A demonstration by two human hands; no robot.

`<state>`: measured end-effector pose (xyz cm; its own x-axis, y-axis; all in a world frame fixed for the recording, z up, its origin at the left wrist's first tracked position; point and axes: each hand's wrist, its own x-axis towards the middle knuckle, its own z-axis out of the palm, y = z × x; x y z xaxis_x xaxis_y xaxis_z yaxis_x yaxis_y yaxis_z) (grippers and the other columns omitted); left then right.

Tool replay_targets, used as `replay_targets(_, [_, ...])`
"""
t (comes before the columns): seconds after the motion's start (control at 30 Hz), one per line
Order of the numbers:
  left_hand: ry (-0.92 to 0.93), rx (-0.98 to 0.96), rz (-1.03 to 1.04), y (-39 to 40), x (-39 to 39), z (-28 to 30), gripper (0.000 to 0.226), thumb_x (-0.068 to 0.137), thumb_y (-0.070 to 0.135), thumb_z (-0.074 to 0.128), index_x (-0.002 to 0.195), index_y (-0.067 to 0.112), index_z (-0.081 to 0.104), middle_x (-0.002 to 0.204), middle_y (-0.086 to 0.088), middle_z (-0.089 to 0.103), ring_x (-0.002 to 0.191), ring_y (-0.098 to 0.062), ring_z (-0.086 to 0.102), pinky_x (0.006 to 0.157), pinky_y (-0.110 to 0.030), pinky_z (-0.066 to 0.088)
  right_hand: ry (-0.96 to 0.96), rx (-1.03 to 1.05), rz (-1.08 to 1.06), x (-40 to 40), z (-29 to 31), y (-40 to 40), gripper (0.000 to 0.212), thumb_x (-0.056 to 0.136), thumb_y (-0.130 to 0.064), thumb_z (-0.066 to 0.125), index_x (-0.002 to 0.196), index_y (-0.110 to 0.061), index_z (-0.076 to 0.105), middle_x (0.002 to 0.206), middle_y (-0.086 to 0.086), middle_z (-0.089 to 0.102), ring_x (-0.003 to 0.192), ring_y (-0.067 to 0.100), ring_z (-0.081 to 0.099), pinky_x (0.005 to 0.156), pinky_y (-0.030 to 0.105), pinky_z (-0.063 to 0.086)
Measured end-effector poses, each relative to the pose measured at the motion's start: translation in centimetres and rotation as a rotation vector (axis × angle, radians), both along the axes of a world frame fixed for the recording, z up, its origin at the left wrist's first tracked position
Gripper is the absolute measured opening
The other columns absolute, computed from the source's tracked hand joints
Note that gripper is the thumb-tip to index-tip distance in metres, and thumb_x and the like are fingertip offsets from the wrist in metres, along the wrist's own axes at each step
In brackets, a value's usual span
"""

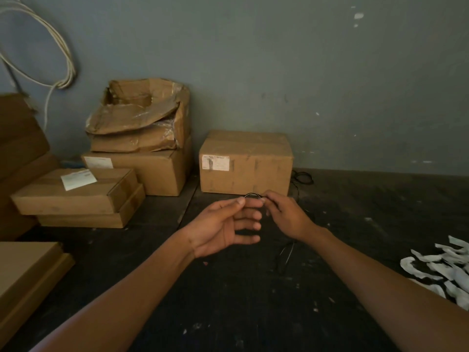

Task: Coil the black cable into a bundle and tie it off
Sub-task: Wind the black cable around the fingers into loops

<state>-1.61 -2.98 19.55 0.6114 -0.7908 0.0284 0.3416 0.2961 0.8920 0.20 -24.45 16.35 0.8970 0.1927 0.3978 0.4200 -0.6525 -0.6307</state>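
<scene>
Both hands meet above the middle of the dark surface [228, 288], in front of the sealed cardboard box [245, 163] at its back edge. The left hand [223, 224] pinches the black cable [251, 194] between thumb and forefinger, other fingers spread loose; the right hand [286, 214] grips the same short arc. More cable trails down under the right wrist. Coiling looks barely begun: next, the right hand should draw in slack and lay another loop into the left pinch.

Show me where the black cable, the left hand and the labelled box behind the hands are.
black cable [251, 194], head view, arc between fingertips.
left hand [223, 226], head view, palm.
labelled box [256, 171], head view, front face.
</scene>
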Motion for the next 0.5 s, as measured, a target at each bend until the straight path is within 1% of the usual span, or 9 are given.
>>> replay_targets(0.07, [-0.004,-0.065,0.009,-0.3,0.1,0.7,0.034,0.101,0.023,0.043,0.125,0.012,0.063,0.102,-0.010,0.071,0.097,-0.023,0.069,0.093,-0.053,0.052,0.041,0.056,0.030,-0.3,-0.1,0.4,0.018,0.102,-0.021,0.044,0.096,-0.018,0.061,0.084,0.010,0.065,0.077,0.024,0.063,0.069,0.037,0.052])
replay_targets(0.1, [0.002,-0.102,0.033,-0.4,0.3,1.1,0.034,0.100,0.023,0.043,0.127,0.015,0.063,0.105,-0.010,0.071,0.101,-0.024,0.068,0.095,-0.056,0.050,0.054,0.070,0.045,-0.5,-0.2,0.6,0.019,0.102,-0.021,0.044,0.101,-0.013,0.061,0.088,0.012,0.065,0.078,0.025,0.064,0.069,0.038,0.054])
replay_targets(0.13, [0.008,-0.140,0.064,-0.6,0.6,1.7,0.035,0.100,0.025,0.043,0.129,0.019,0.062,0.109,-0.010,0.071,0.106,-0.026,0.067,0.096,-0.059,0.048,0.071,0.065,0.050,-0.7,-0.4,1.0,0.020,0.102,-0.020,0.043,0.104,-0.012,0.061,0.088,0.010,0.065,0.076,0.023,0.064,0.068,0.039,0.054])
replay_targets(0.2, [0.004,-0.196,0.120,-0.9,1.4,3.0,0.036,0.101,0.028,0.040,0.134,0.028,0.056,0.125,-0.010,0.067,0.119,-0.031,0.061,0.098,-0.066,0.043,0.163,-0.001,0.021,-1.4,-1.2,2.2,0.020,0.103,-0.024,0.040,0.103,-0.021,0.059,0.078,0.001,0.062,0.065,0.017,0.060,0.064,0.042,0.055])
replay_targets(0.27, [-0.037,-0.225,0.142,-1.0,2.5,4.2,0.038,0.103,0.033,0.035,0.139,0.039,0.047,0.141,-0.007,0.057,0.129,-0.034,0.053,0.098,-0.074,0.035,0.287,-0.084,0.025,-2.1,-2.1,3.5,0.020,0.104,-0.031,0.038,0.106,-0.030,0.057,0.075,0.000,0.061,0.058,0.013,0.056,0.058,0.037,0.053])
replay_targets(0.33, [-0.080,-0.204,0.170,-1.0,3.6,4.9,0.041,0.103,0.038,0.034,0.142,0.045,0.040,0.146,-0.004,0.052,0.131,-0.037,0.050,0.098,-0.079,0.027,0.352,-0.156,0.079,-2.9,-2.6,4.8,0.025,0.104,-0.032,0.036,0.116,-0.028,0.058,0.081,-0.001,0.063,0.060,0.009,0.056,0.058,0.030,0.050])
replay_targets(0.4, [-0.123,-0.127,0.213,-0.7,4.8,5.0,0.042,0.101,0.042,0.036,0.142,0.046,0.039,0.146,-0.004,0.052,0.131,-0.038,0.050,0.099,-0.080,0.018,0.386,-0.237,0.128,-3.7,-2.3,5.6,0.030,0.104,-0.032,0.035,0.124,-0.023,0.056,0.080,-0.004,0.059,0.061,0.005,0.052,0.058,0.024,0.042])
replay_targets(0.43, [-0.146,-0.079,0.234,-0.5,5.3,4.8,0.041,0.100,0.043,0.037,0.141,0.047,0.041,0.146,-0.003,0.053,0.132,-0.038,0.049,0.101,-0.080,0.012,0.394,-0.280,0.147,-4.1,-2.0,5.9,0.032,0.105,-0.033,0.034,0.125,-0.022,0.055,0.078,-0.005,0.056,0.062,0.004,0.051,0.059,0.023,0.040])
replay_targets(0.5, [-0.180,0.016,0.269,0.1,6.3,4.1,0.037,0.101,0.045,0.034,0.135,0.051,0.046,0.144,-0.001,0.054,0.136,-0.039,0.043,0.104,-0.079,0.003,0.373,-0.362,0.174,-4.7,-1.0,6.1,0.033,0.104,-0.037,0.033,0.121,-0.020,0.056,0.078,-0.003,0.056,0.067,0.007,0.053,0.063,0.026,0.041])
